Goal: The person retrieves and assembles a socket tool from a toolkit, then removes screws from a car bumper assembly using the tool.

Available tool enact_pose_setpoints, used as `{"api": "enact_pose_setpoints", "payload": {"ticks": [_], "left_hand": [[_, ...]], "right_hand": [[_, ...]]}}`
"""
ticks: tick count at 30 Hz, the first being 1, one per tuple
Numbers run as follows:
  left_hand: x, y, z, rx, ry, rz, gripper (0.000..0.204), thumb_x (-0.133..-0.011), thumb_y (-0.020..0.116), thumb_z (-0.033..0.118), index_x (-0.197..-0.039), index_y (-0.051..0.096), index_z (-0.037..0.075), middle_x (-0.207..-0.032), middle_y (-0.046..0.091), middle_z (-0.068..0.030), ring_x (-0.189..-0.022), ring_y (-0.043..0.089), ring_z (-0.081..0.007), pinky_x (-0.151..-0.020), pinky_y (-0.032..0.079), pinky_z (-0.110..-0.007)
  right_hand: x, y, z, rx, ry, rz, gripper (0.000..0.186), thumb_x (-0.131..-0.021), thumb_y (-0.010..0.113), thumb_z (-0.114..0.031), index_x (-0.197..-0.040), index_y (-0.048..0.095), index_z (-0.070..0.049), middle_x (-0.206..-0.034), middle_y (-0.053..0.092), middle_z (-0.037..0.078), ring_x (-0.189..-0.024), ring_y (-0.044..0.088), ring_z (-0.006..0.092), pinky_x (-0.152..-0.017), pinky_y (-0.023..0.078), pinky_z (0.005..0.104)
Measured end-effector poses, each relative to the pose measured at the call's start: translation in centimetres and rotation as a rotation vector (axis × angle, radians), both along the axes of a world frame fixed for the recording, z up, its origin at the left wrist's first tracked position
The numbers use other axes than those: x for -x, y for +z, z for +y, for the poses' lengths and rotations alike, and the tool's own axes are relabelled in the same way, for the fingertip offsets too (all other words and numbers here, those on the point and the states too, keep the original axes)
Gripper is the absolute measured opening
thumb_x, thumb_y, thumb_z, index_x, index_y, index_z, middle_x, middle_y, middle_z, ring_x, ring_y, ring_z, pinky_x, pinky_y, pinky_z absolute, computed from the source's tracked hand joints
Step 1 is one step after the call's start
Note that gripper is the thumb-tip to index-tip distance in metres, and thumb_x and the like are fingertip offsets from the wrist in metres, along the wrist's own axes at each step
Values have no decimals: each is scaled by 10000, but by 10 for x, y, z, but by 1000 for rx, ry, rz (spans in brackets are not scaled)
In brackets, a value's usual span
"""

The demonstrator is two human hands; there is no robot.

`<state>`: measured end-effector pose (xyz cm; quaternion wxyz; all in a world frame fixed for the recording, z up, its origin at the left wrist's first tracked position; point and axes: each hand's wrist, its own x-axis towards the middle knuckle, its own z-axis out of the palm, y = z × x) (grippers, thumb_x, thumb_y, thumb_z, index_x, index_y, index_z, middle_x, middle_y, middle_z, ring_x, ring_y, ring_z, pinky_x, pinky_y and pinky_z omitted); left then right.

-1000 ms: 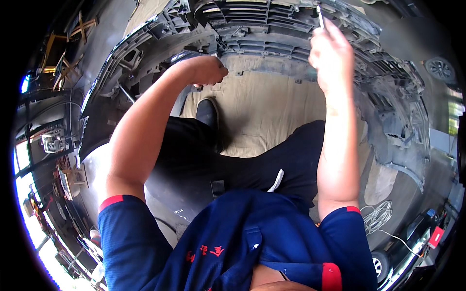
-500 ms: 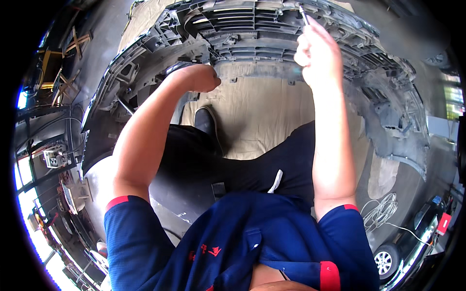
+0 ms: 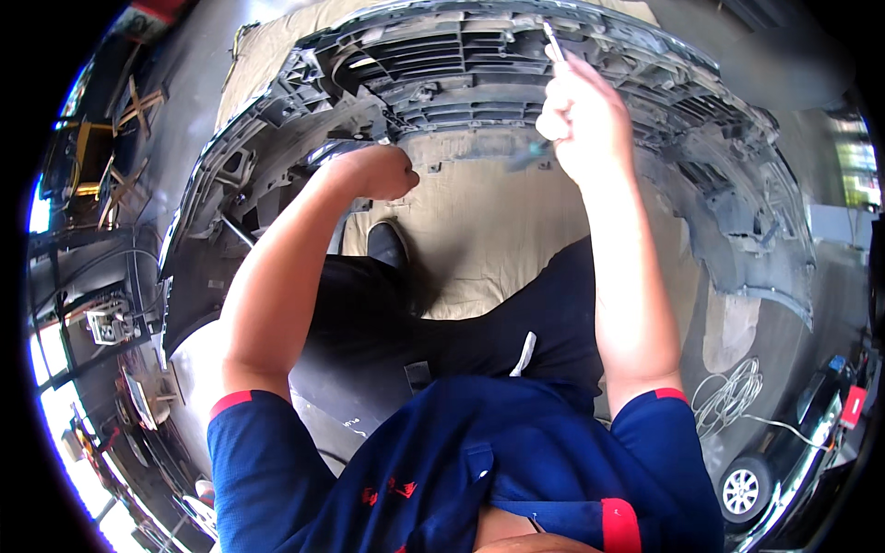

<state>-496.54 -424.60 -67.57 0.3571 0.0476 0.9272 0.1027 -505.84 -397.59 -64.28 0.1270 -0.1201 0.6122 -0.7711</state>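
Note:
A large grey car bumper, its black slatted grille at the far side, curves around me. My right hand is closed around a slim tool with a pale metal shaft, whose tip points at the upper bumper edge. I cannot tell whether the tip touches it. A blurred teal shape shows beside that hand; its kind is unclear. My left hand is closed in a fist by the bumper's left inner side. Its fingers face away, so whatever it holds is hidden.
A tan cloth covers the floor under the bumper, with my shoe on it. A coiled pale cable lies at the right, near a car wheel. Wooden stands stand at the far left.
My right hand has shifted slightly left and lower with the tool. My left hand sits a little lower. The blurred teal shape shows more plainly beside the right hand.

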Motion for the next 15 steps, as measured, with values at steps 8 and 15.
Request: {"api": "enact_pose_setpoints", "payload": {"ticks": [8,15], "left_hand": [[3,-8,-1,-10,-28,33,373,-922,496,259,-968,713,-41,-988,706,-270,-970,677,-430,-857,509,-487],[7,-6,0,-12,-4,-10,364,-915,512,266,-988,712,-30,-1010,703,-273,-985,674,-436,-878,504,-490]], "right_hand": [[-3,-5,-9,-250,-157,112,440,-990,628,-239,-1308,607,64,-1002,744,180,-805,709,239,-733,569,369],[2,-10,-16,-650,-334,651,466,-1002,600,-244,-1345,594,71,-1097,733,237,-846,711,255,-818,564,344]]}}
